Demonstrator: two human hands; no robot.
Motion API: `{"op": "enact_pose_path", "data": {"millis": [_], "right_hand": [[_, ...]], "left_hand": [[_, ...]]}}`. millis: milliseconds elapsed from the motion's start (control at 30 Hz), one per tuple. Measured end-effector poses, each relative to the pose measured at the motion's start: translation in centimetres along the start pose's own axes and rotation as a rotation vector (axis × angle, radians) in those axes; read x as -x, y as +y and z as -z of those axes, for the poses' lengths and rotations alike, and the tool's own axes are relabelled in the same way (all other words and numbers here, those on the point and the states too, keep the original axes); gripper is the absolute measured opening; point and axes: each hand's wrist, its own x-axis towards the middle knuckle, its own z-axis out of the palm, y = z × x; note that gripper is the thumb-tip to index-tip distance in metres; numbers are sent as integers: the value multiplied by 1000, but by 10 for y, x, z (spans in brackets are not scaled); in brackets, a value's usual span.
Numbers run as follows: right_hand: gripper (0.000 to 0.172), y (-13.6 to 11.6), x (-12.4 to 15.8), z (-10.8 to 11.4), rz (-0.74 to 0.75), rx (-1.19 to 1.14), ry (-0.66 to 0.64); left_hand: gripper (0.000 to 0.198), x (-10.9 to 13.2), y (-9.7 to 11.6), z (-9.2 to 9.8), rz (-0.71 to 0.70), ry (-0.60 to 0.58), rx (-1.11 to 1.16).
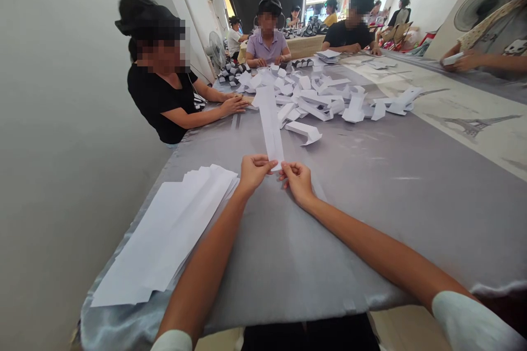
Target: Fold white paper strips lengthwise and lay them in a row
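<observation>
White paper strip (269,126) pinched by two hands (254,171).

pale short sleeves (465,321) above bare forearms (370,247) and hands (297,181), dark clothing (308,334) at the lap

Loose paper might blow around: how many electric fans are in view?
2: a pedestal fan by the far left wall, past the person in black; a second fan at upper right. More may be hidden.
</observation>
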Motion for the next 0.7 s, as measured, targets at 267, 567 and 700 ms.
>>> {"op": "enact_pose_path", "data": {"millis": [267,567,700], "right_hand": [[46,4,-1,0,21,-10,2],[46,2,0,1,31,12,-17],[44,0,-1,0,18,-19,-13]], "left_hand": [[45,-1,-3,0,-13,2,-38],[46,0,-3,-2,16,20,-19],[48,-1,-2,-1,2,29,-17]]}}
